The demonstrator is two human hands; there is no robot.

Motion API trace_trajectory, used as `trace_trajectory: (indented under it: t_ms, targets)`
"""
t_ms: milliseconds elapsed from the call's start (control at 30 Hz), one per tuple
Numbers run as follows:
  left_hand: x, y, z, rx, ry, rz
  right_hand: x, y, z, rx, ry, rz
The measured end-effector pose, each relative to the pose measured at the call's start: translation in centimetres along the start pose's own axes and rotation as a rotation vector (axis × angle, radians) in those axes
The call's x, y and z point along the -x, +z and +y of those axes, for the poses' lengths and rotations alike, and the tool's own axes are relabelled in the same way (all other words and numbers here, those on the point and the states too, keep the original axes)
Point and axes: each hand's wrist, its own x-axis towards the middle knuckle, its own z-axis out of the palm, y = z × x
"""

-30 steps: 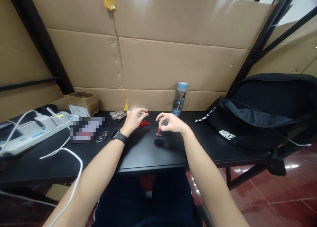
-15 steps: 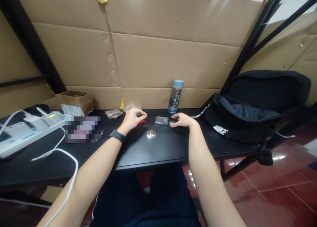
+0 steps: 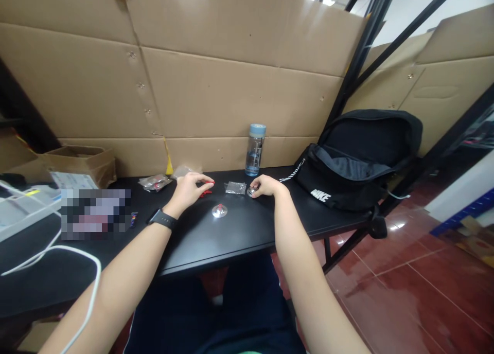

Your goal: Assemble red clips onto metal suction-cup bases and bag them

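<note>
My left hand (image 3: 189, 190), with a dark watch (image 3: 163, 219) on its wrist, pinches a small red piece (image 3: 211, 182) between thumb and fingertips. Just under those fingers lie several thin red pieces (image 3: 206, 193) on the black table. Over to the right, the fingers of my right hand (image 3: 266, 186) are closed on a clear suction cup (image 3: 252, 191), which they partly hide. Another clear suction cup with a red knob (image 3: 219, 210) sits nearer the table's front edge, touched by neither hand. Between my hands is a small transparent plastic packet (image 3: 235, 188).
Behind stand a water bottle (image 3: 255, 151) and a cardboard wall (image 3: 231, 96). An open black backpack (image 3: 347, 163) fills the right end. To the left are plastic bags (image 3: 155, 182), a cardboard box (image 3: 83, 163), a power strip (image 3: 23, 215) and a white cable (image 3: 96, 271) crossing my left forearm.
The view has turned to the right, so everything sits further left in the picture. Both hands keep nearly the same places over the table, still pinching.
</note>
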Motion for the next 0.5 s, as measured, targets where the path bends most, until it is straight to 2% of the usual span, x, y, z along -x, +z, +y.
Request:
trace_trajectory:
  t_ms: [133,233,333,367,500]
  targets:
    - [0.0,-0.1,0.6,-0.028,-0.016,0.001,0.3,-0.5,0.2,-0.027,-0.031,0.021]
    - [0.0,-0.1,1.1,-0.011,-0.009,0.017,0.4,-0.9,-0.4,-0.08,-0.082,0.119]
    - [-0.1,-0.1,1.6,0.039,0.026,0.05,0.3,-0.6,-2.3,-0.318,-0.26,0.288]
    - [-0.1,-0.1,1.7,0.057,0.034,0.063,0.2,-0.2,-3.2,-0.426,-0.324,0.299]
    - [-0.2,0.1,2.3,0.128,0.037,0.113,-0.1,2.6,-7.1,-0.81,-0.427,0.157]
